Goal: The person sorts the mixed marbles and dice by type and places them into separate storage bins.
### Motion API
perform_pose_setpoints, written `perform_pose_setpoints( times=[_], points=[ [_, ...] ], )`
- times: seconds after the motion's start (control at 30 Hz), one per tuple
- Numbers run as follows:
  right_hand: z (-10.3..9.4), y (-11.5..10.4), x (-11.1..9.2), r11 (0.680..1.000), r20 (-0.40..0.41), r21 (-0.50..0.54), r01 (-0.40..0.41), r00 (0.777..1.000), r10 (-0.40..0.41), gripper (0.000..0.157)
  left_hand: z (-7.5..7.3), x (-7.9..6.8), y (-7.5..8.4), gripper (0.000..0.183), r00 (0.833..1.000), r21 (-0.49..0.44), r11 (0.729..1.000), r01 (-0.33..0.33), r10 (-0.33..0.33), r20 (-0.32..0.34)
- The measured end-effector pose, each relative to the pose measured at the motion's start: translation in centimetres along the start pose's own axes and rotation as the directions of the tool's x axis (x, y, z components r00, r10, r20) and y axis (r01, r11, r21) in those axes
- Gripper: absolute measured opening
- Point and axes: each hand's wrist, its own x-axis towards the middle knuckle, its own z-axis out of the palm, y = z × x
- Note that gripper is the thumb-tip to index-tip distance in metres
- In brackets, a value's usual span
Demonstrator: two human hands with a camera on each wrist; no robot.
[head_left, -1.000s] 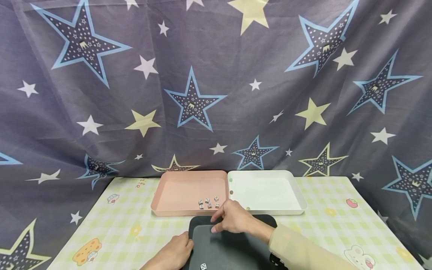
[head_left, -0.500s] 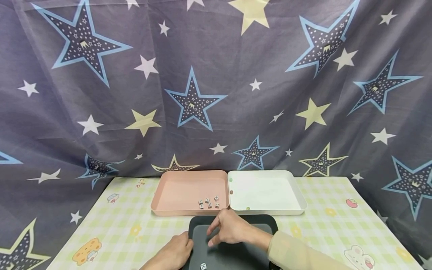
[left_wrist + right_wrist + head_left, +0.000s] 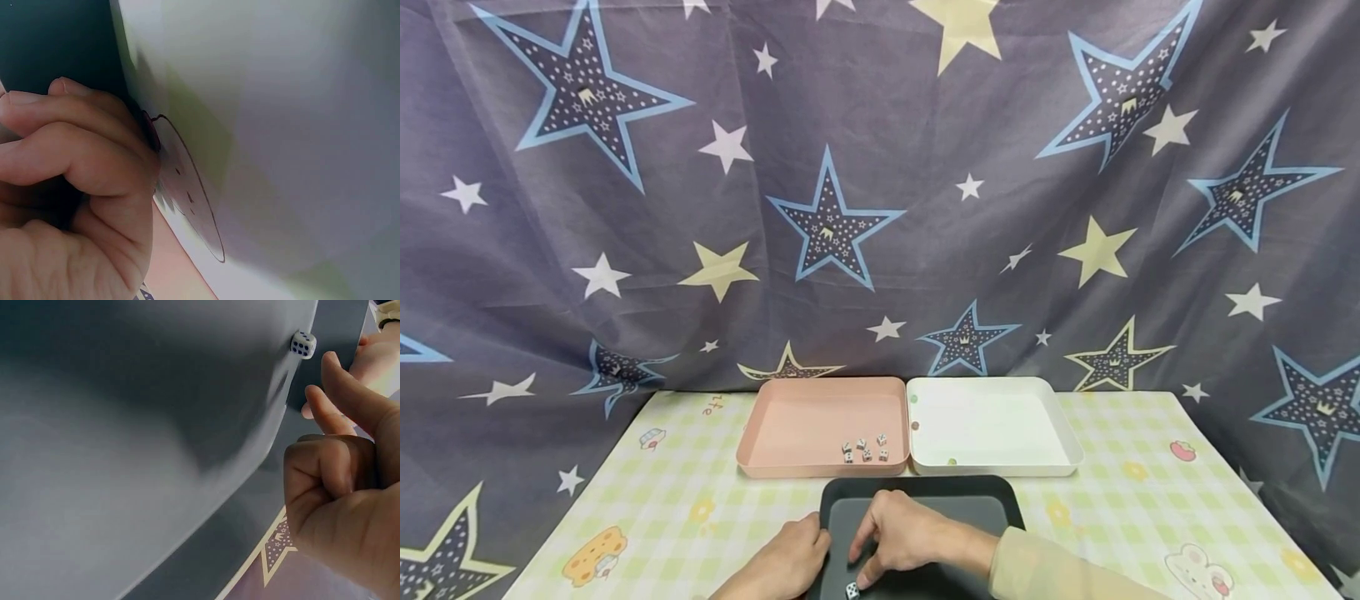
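A dark grey tray lies at the near side of the table, partly cut off by the frame's lower edge. My left hand grips its left rim, fingers curled over the edge in the left wrist view. Near that side, inside the tray, sits a white die with dark pips. My right hand reaches over the tray from the right, thumb and index finger spread just above the die. In the right wrist view a small gap separates the die from those fingertips, while the other fingers are folded in.
Behind the dark tray stand a pink tray with several dice in its near right corner, and a white tray with a few small green and brown pieces along its left and near edges. A star-patterned curtain hangs behind the table.
My right hand has moved from the far side of the dark tray toward me and down to the die. The left hand stays on the rim.
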Motion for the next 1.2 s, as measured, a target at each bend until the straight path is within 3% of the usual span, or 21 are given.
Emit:
perform_pose_setpoints(
  times=[0.4, 0.67, 1.03, 1.2],
  points=[
    [0.8, -0.2, 0.3, 0.992, 0.070, -0.099, 0.078, 0.995, -0.071, 0.020, -0.1, 0.3, 0.0, 0.024, 1.000, -0.011, 1.000, 0.022, -0.022, -0.002],
    [1.2, 0.0, 0.4, 0.995, 0.073, -0.092, 0.046, 0.997, -0.039, 0.020, 0.1, 0.6, -0.6, 0.024, 1.000, -0.022, 1.000, 0.019, -0.019, 0.007],
    [0.6, 0.0, 0.7, 0.987, 0.072, -0.144, 0.077, 0.995, -0.067, 0.020, -0.5, -0.7, 1.3, 0.022, 1.000, -0.024, 0.999, 0.023, -0.024, -0.017],
    [0.7, 0.0, 0.6, 0.987, 0.065, -0.147, 0.065, 0.996, -0.056, 0.020, -0.3, -0.4, 0.9, 0.023, 1.000, -0.013, 1.000, 0.021, -0.021, 0.002]
  ],
)
